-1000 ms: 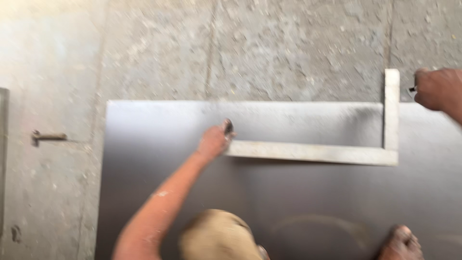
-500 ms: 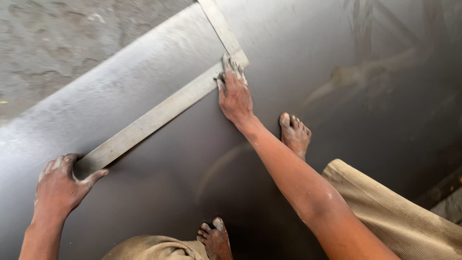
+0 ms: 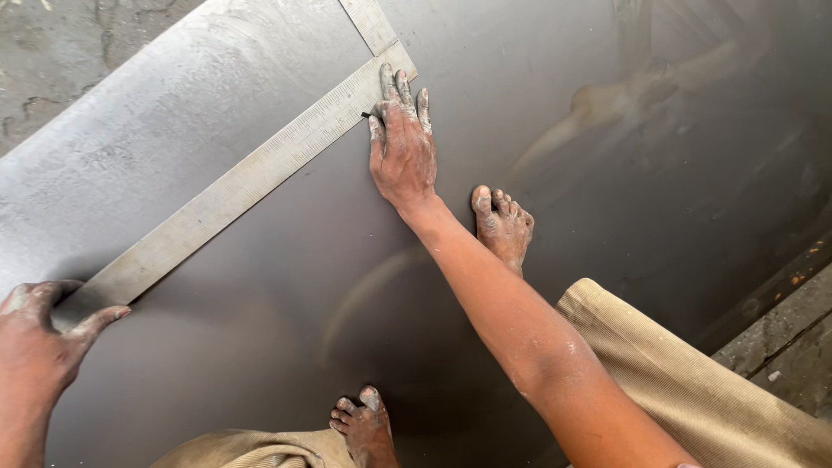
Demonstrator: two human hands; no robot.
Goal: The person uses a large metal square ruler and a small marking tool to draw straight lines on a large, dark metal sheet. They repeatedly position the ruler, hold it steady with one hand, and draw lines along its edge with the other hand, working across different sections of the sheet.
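Observation:
A long L-shaped steel square lies flat on a large dark metal sheet. My left hand grips the near end of its long blade at the lower left, thumb and fingers around the end. My right hand rests at the square's corner with its fingers spread over the blade's edge. A small dark marking tip pokes out between thumb and forefinger, touching the sheet right beside the blade. Both hands are dusted with grey powder.
My bare feet stand on the sheet, with tan trouser cloth at the lower right. Cracked concrete floor shows beyond the sheet's upper-left edge. A concrete ledge runs along the lower right.
One second ago the view faced the square from another side. Since half a second ago both hands have kept their places on the square; the view has only shifted slightly.

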